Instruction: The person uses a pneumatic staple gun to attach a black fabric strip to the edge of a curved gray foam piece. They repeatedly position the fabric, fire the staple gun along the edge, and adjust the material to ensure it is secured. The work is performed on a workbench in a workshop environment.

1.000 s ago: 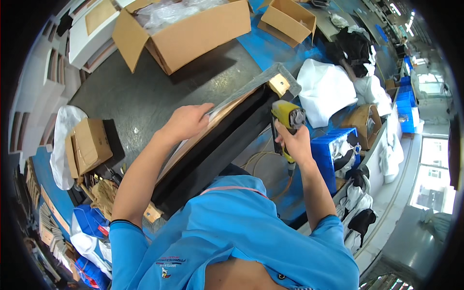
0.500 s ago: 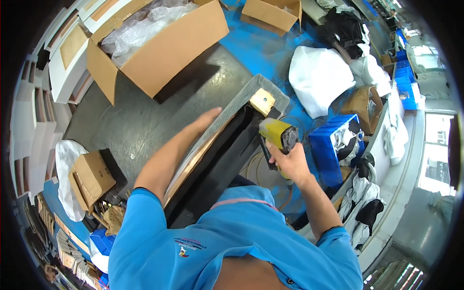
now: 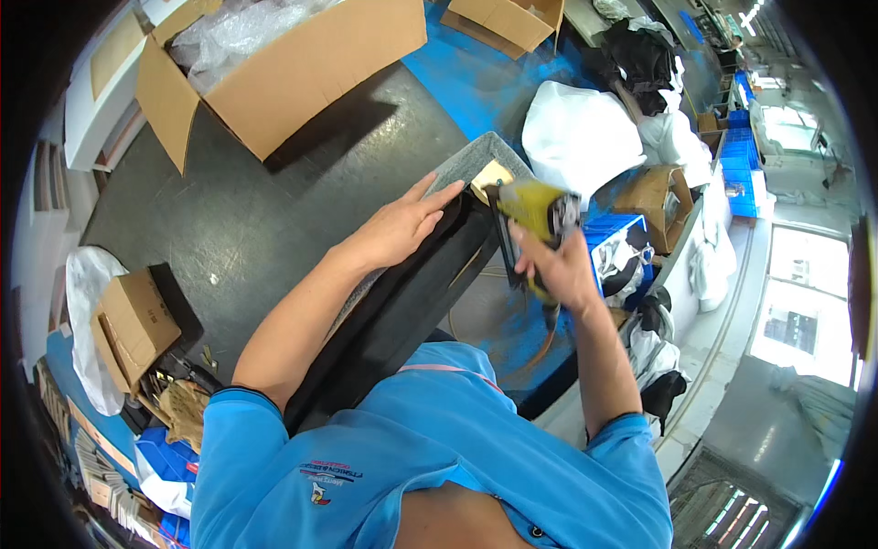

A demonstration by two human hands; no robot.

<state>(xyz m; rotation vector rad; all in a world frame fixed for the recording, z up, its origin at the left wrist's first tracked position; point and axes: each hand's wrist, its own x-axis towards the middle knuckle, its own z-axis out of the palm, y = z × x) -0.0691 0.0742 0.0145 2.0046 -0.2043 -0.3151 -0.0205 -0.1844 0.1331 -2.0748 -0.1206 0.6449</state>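
A long padded piece covered in grey fabric lies slanted against my body, its underside up. Black cloth runs along that underside, and a pale wooden corner block shows at the far end. My left hand rests on the left rim near this end, fingers stretched over the grey fabric and the edge of the black cloth. In my right hand is a yellow and black pneumatic stapler, blurred by motion. Its nose is close to the corner block; whether they touch I cannot tell. An air hose hangs from its handle.
A large open carton with bubble wrap stands at the far left of the dark table. A small carton sits at left. White wrapped bundles, a blue crate and another carton are on the right.
My left hand has moved from the outer side of the piece up onto its rim, fingers now spread. The stapler has shifted slightly up and tilted. The view has shifted a little.
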